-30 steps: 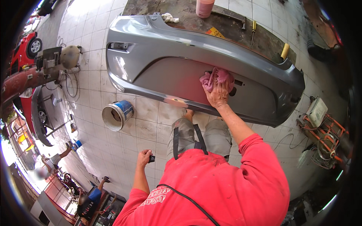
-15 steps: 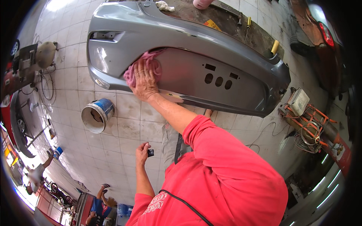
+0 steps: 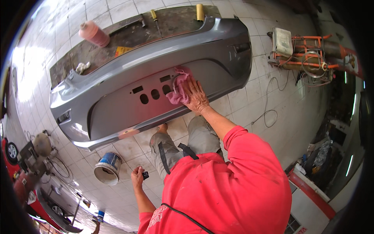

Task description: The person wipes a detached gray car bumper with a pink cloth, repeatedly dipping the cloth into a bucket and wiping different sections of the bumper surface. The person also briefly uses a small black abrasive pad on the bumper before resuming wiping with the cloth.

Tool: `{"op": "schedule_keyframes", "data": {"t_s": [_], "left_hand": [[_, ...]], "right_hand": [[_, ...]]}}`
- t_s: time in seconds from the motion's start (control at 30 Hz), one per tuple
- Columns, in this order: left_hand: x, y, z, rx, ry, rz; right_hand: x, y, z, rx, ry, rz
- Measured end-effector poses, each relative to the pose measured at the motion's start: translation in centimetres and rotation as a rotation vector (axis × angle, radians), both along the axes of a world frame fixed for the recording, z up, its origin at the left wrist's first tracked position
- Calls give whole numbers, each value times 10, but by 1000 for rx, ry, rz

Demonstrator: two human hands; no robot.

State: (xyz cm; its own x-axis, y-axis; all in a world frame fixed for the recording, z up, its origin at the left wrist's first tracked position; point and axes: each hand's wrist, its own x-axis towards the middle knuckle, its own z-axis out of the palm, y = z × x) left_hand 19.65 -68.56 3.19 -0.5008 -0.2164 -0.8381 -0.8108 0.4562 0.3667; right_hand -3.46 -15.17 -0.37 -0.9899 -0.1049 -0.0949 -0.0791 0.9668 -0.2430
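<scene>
A grey car bumper cover (image 3: pixel 120 97) lies across in front of me, with a recessed panel that has several cut-out holes. My right hand (image 3: pixel 196 95) presses a crumpled pink cloth (image 3: pixel 180 89) onto the right part of that recess, just beside the holes. Its fingers lie along the cloth, which partly covers one oval hole. Down by my left side, apart from the bumper, my left hand (image 3: pixel 136 177) is closed on a small black block (image 3: pixel 145 175). What face or markings the block has is too small to tell.
Behind the bumper, a dark worktop (image 3: pixel 117 37) carries a pink bottle (image 3: pixel 94 34), a hammer (image 3: pixel 142 22), a yellow-handled screwdriver (image 3: pixel 155 17) and a yellow roll (image 3: pixel 200 12). A blue and white bucket (image 3: pixel 108 168) stands on the tiles at left. An orange-framed cart (image 3: pixel 307 54) stands right.
My right hand and the pink cloth have gone from the left end of the recess to its right part. My view has turned with them. The left hand still holds the black block.
</scene>
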Motion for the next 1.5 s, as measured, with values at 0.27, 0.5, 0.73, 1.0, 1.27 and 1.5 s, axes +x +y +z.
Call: {"op": "schedule_keyframes", "data": {"t_s": [0.27,0.5,0.73,1.0,1.27,1.5], "left_hand": [[-83,117,32,0,15,-183],[-137,250,70,-36,-48,-293],[-179,306,80,-37,-6,-425],[-185,279,42,21,-71,-418],[-211,310,18,165,-44,-293],[-222,348,58,34,9,-266]], "right_hand": [[70,168,-1,64,-110,-351],[76,244,66,-1063,-250,-1037],[-94,212,35,-372,170,-810],[-117,298,4,-445,272,-870],[-131,213,40,-227,108,-245],[-210,361,7,-46,163,-396]]}}
